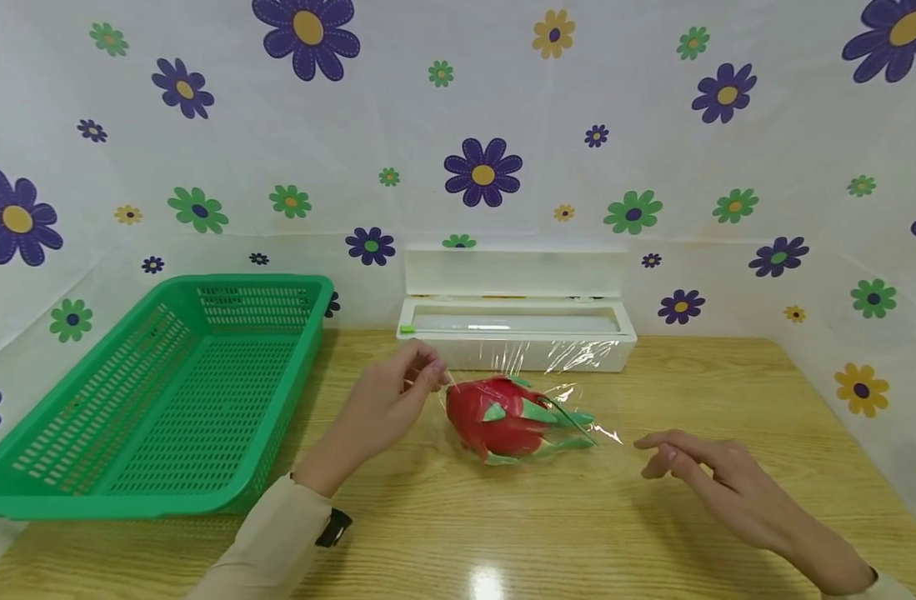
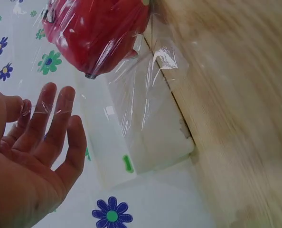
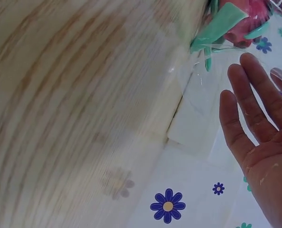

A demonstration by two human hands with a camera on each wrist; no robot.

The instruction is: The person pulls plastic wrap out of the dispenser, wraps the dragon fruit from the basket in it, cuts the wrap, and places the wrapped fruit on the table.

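A red dragon fruit with green scales lies on the wooden table under clear cling film. Between thumb and index finger, my left hand pinches the film's edge at the fruit's left end. In the left wrist view, that hand's other fingers are spread and the film stretches over the fruit. My right hand hovers right of the fruit, apart from its green tips, fingers loosely extended. Behind the fruit stands a white cling film dispenser with its lid raised. Whether the film still joins the dispenser I cannot tell.
A green plastic basket with slotted walls stands at the left of the table. A white cloth with printed flowers hangs behind and at the sides. A black band sits on the left wrist.
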